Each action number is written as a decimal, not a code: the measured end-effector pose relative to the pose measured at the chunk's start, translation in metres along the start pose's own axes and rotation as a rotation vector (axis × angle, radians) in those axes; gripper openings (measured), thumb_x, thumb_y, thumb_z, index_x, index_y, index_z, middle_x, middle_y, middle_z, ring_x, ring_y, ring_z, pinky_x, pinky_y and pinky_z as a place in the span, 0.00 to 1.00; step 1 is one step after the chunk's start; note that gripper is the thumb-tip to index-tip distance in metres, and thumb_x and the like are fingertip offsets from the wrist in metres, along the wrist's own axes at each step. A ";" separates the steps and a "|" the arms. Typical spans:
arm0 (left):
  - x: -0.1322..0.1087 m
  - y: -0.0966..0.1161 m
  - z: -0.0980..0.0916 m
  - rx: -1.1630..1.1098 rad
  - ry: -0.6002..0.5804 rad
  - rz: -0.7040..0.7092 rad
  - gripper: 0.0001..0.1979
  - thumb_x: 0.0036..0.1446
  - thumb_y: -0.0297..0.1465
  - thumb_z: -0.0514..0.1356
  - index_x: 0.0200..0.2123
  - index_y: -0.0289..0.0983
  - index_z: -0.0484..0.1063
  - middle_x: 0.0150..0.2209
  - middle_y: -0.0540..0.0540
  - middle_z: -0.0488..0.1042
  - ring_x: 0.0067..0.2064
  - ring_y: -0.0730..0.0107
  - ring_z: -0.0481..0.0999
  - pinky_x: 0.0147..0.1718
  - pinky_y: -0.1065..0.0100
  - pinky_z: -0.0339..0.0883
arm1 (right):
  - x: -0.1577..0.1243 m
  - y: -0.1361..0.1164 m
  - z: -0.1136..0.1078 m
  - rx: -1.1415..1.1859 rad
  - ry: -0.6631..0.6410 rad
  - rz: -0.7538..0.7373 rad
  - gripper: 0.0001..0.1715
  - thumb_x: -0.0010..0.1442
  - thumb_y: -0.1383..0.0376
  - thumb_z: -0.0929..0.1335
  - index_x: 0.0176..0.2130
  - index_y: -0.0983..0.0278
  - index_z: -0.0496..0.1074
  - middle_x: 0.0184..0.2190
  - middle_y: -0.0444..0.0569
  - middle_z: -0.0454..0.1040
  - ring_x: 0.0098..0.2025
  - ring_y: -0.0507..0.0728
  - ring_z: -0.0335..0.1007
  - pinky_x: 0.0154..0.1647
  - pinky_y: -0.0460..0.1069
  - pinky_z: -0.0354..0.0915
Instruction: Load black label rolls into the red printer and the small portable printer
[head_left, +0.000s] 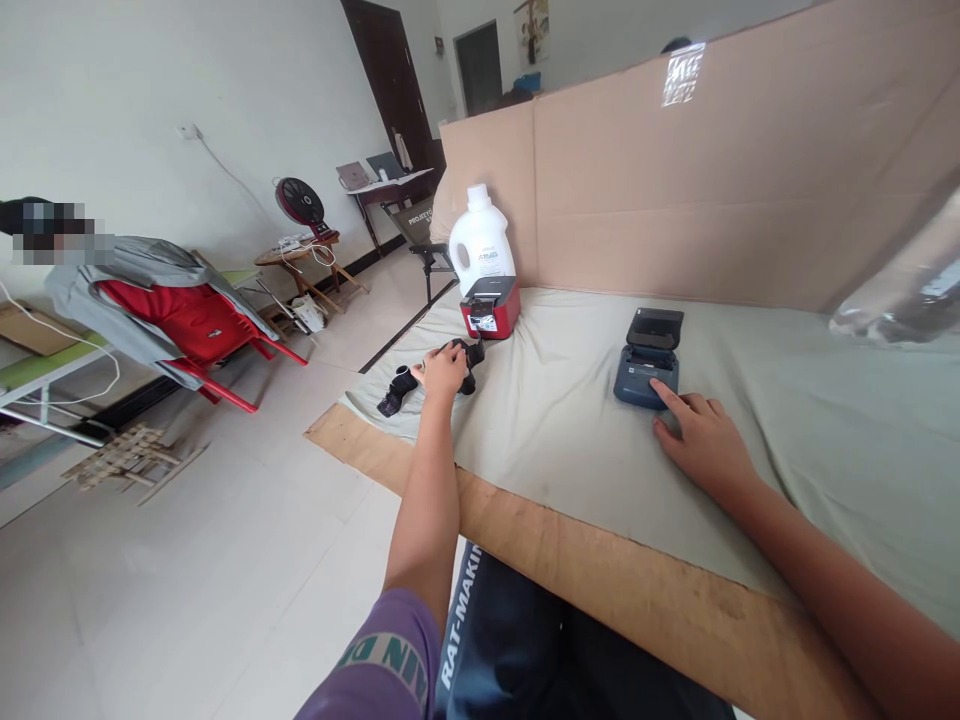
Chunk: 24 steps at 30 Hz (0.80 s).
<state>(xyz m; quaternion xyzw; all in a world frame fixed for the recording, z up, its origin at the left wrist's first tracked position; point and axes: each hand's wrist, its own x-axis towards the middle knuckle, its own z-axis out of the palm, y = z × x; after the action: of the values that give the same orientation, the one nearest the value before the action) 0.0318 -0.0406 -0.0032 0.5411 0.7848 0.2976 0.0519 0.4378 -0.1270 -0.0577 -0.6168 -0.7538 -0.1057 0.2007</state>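
Note:
My left hand (442, 372) reaches out to the table's left end and closes on a black strap-like object (465, 358), whose loose black end (396, 390) lies near the table corner. My right hand (701, 438) rests flat on the grey cloth, fingers stretched, with the index finger touching the front edge of a small dark blue device (646, 360) that has its black lid raised. A red and black box-shaped device (491, 306) sits just beyond my left hand, and a white plastic jug (481, 242) stands behind it.
A grey cloth (787, 440) covers the cardboard tabletop (600, 570). A tall cardboard wall (712, 170) stands along the back. A clear plastic item (900, 290) shows at the right. On the floor to the left are a red chair (195, 325) draped with grey fabric, a fan (300, 203) and small tables.

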 end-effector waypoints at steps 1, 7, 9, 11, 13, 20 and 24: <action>-0.003 0.001 -0.005 -0.029 0.043 0.000 0.19 0.65 0.34 0.49 0.51 0.49 0.77 0.59 0.46 0.74 0.65 0.50 0.62 0.62 0.42 0.46 | 0.000 0.000 0.000 0.000 0.000 -0.001 0.33 0.66 0.58 0.60 0.68 0.61 0.61 0.42 0.57 0.73 0.43 0.66 0.66 0.44 0.57 0.65; -0.026 0.008 -0.039 -0.059 -0.008 0.005 0.17 0.61 0.34 0.51 0.46 0.49 0.78 0.47 0.49 0.81 0.57 0.53 0.71 0.60 0.47 0.50 | 0.000 0.002 0.003 -0.007 0.018 -0.012 0.33 0.66 0.59 0.60 0.68 0.60 0.61 0.42 0.57 0.73 0.43 0.65 0.67 0.44 0.57 0.65; -0.031 0.012 -0.043 0.064 -0.158 0.038 0.15 0.56 0.38 0.58 0.46 0.49 0.78 0.47 0.48 0.81 0.59 0.49 0.68 0.59 0.47 0.50 | -0.001 0.002 0.003 -0.011 0.023 -0.018 0.33 0.66 0.59 0.60 0.68 0.60 0.61 0.41 0.57 0.73 0.43 0.65 0.67 0.44 0.57 0.65; -0.032 0.016 -0.043 0.185 -0.243 0.044 0.18 0.52 0.39 0.63 0.47 0.49 0.78 0.49 0.47 0.80 0.62 0.46 0.65 0.59 0.48 0.51 | -0.001 0.002 0.003 -0.014 0.026 -0.025 0.33 0.66 0.59 0.59 0.68 0.60 0.61 0.42 0.57 0.73 0.42 0.65 0.67 0.43 0.57 0.65; -0.032 0.018 -0.041 0.248 -0.264 0.012 0.20 0.50 0.39 0.64 0.49 0.49 0.77 0.50 0.47 0.79 0.61 0.46 0.67 0.58 0.49 0.51 | 0.000 0.002 0.003 -0.016 0.026 -0.027 0.33 0.66 0.59 0.60 0.68 0.60 0.61 0.42 0.57 0.73 0.42 0.65 0.66 0.43 0.57 0.65; -0.029 0.012 -0.040 0.227 -0.245 -0.032 0.19 0.52 0.32 0.63 0.48 0.49 0.76 0.43 0.47 0.80 0.50 0.52 0.77 0.59 0.48 0.51 | -0.002 0.001 0.003 0.009 0.035 -0.015 0.33 0.66 0.59 0.60 0.67 0.60 0.62 0.43 0.58 0.72 0.44 0.65 0.67 0.44 0.57 0.66; -0.029 0.017 -0.034 -0.155 -0.186 0.104 0.19 0.52 0.34 0.64 0.49 0.46 0.76 0.40 0.46 0.80 0.48 0.54 0.77 0.54 0.53 0.62 | 0.000 -0.014 -0.020 0.143 0.156 0.042 0.28 0.65 0.58 0.61 0.61 0.63 0.70 0.46 0.60 0.69 0.45 0.64 0.70 0.44 0.57 0.68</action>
<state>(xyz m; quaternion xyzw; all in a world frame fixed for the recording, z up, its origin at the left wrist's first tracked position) 0.0441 -0.0763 0.0263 0.6006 0.7221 0.3084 0.1507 0.4276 -0.1380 -0.0389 -0.6066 -0.7282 -0.0953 0.3044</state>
